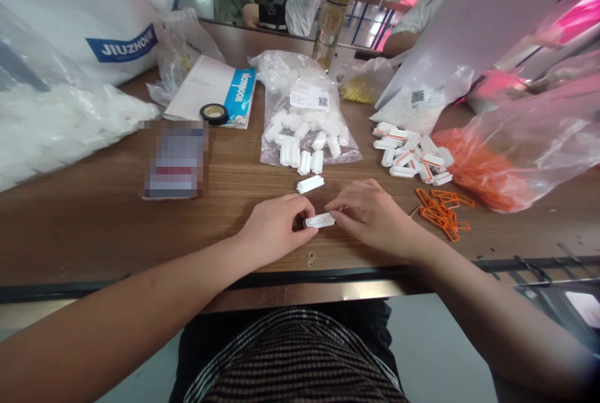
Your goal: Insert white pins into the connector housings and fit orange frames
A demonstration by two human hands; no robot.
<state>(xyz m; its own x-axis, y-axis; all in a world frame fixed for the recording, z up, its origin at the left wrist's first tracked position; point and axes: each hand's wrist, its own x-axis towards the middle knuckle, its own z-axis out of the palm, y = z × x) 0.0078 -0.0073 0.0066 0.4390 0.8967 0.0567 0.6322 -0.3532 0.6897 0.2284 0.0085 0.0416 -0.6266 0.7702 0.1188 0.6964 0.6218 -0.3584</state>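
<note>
Near the table's front edge, a small white plastic connector housing (320, 220) lies between my two hands. My left hand (276, 222) pinches its left end between thumb and fingers. The fingers of my right hand (363, 212) close on its right end. Just beyond my hands rests a single white housing (310, 184). Several more spill from the mouth of a clear plastic bag (344, 147) with a printed label. To the right is a pile of white housings with orange strips (412, 152). Loose orange rectangular frames (440, 212) lie nearer to my right forearm.
A clear bag of orange parts (497, 159) stands at the right. On the left are a blurred phone-like object (174, 162), black tape (214, 114), a notebook (241, 94) and a large bag of white parts (56, 122). A bottle (330, 25) stands behind; people sit beyond.
</note>
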